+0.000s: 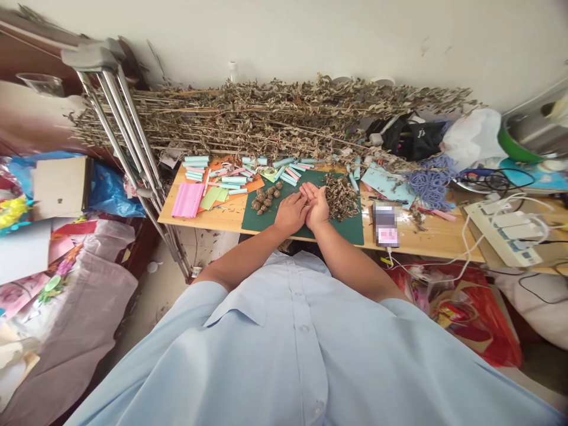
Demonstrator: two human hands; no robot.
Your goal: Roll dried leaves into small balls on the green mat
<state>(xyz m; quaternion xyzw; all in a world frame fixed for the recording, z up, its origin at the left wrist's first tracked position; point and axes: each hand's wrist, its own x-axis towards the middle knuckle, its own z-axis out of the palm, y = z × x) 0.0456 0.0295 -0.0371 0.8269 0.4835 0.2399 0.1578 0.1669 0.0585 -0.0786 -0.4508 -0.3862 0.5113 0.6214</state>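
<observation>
At the front of a green cutting mat [284, 220], my two hands are pressed together. My left hand [291, 211] shows its back and lies over the palm of my right hand [318, 206], whose palm faces up with the fingers together. Whatever may be between the palms is hidden. Left of the hands, several rolled balls of dried leaves [265, 199] are clustered on the mat. Just right of my right hand lies a loose heap of crumbled dried leaves [341, 197].
Rolled blue paper tubes [234, 180] and pink paper [187, 200] lie left. Bundled dried stalks [248, 112] line the wall. A phone [386, 226] with a cable and a power strip [503, 228] are right. A metal crutch [128, 130] stands at the table's left end.
</observation>
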